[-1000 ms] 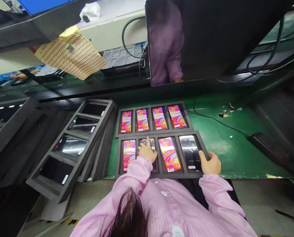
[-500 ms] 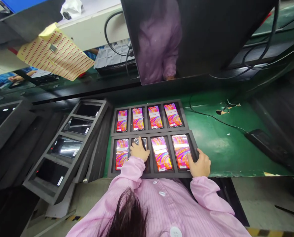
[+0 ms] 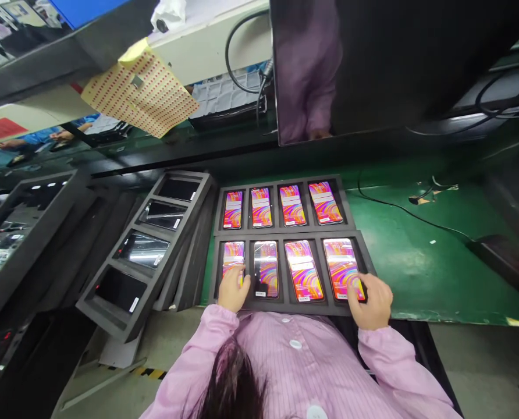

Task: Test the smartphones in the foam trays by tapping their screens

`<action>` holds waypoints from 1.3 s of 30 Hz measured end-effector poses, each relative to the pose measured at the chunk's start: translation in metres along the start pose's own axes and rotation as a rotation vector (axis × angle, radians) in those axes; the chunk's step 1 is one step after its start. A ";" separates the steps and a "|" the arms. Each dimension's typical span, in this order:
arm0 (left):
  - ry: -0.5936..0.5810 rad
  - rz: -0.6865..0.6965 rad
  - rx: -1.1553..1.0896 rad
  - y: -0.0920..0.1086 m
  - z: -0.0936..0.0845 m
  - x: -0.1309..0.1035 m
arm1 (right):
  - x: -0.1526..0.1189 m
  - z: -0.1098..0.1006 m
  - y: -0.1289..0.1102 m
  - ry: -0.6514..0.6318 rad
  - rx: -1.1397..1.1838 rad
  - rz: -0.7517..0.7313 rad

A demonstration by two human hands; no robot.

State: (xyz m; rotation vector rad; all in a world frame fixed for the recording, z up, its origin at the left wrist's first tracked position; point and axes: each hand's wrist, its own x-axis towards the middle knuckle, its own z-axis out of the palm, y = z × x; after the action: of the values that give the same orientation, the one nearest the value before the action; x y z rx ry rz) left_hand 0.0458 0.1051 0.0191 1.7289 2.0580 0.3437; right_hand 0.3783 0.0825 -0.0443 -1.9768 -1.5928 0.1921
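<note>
In front of me lies a dark grey foam tray (image 3: 285, 306) with a row of smartphones in its slots. My left hand (image 3: 234, 289) rests over the lower part of the leftmost phone (image 3: 234, 250), thumb apart from the fingers. Beside it, the second phone (image 3: 266, 270) shows a dimmer picture than its neighbours. The third phone (image 3: 304, 270) is brightly lit. My right hand (image 3: 372, 301) lies at the tray's right end, its thumb over the lower right of the rightmost phone (image 3: 341, 265), fingers apart.
A second tray (image 3: 272, 231) of lit phones adjoins behind. At left, a tilted tray (image 3: 131, 334) with dark-screened phones leans on stacked trays. A black monitor (image 3: 373, 70) hangs above the green bench (image 3: 408, 256); a cable (image 3: 410, 209) crosses it. A yellow sticker sheet (image 3: 148, 93) hangs at upper left.
My left hand has moved from the second phone to the leftmost one. The second phone's screen, dark before, now shows a dim colourful picture. The view has shifted; my right hand stays at the tray's right end.
</note>
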 end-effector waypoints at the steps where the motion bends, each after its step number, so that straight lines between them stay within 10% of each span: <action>1: 0.015 -0.012 0.011 -0.012 -0.004 -0.004 | -0.010 -0.001 0.001 -0.044 -0.003 -0.050; 6: 0.131 0.013 0.084 -0.060 -0.013 -0.032 | -0.047 -0.001 -0.001 -0.198 -0.168 -0.129; 10: 0.028 0.139 0.174 -0.075 -0.011 -0.052 | -0.015 0.011 -0.024 -0.214 -0.286 -0.042; 15: -0.052 0.149 0.361 -0.064 -0.014 -0.019 | 0.016 0.012 -0.052 -0.220 -0.239 -0.144; 21: 0.127 -0.032 0.400 -0.040 -0.025 0.035 | -0.036 0.008 -0.049 -0.301 -0.139 -0.357; 34: 0.171 0.208 0.070 -0.038 0.005 -0.023 | -0.027 0.012 -0.057 -0.199 -0.062 -0.549; 39: 0.132 0.205 0.068 -0.028 0.012 -0.028 | -0.006 0.021 -0.076 -0.294 -0.245 -0.307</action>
State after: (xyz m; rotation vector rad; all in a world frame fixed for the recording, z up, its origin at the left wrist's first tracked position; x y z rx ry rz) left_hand 0.0302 0.0715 0.0004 2.0136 2.0065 0.4671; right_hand 0.3031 0.0932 -0.0237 -1.9140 -2.1774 0.1783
